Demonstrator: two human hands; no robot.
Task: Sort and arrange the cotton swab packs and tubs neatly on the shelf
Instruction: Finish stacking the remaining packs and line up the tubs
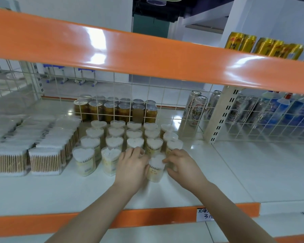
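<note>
A person's left hand (132, 165) and right hand (180, 165) curl fingers round a front-row tub (156, 170) between them on the shelf (235, 172); neighbours crowd the fingertips; a nudge could topple them.

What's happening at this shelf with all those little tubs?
A person is tidying cotton swabs on a white shelf. Both hands, the left hand and the right hand, are cupped around one front tub, with the other tubs already lined up in rows behind it. Flat swab packs sit in rows to the left.
</note>
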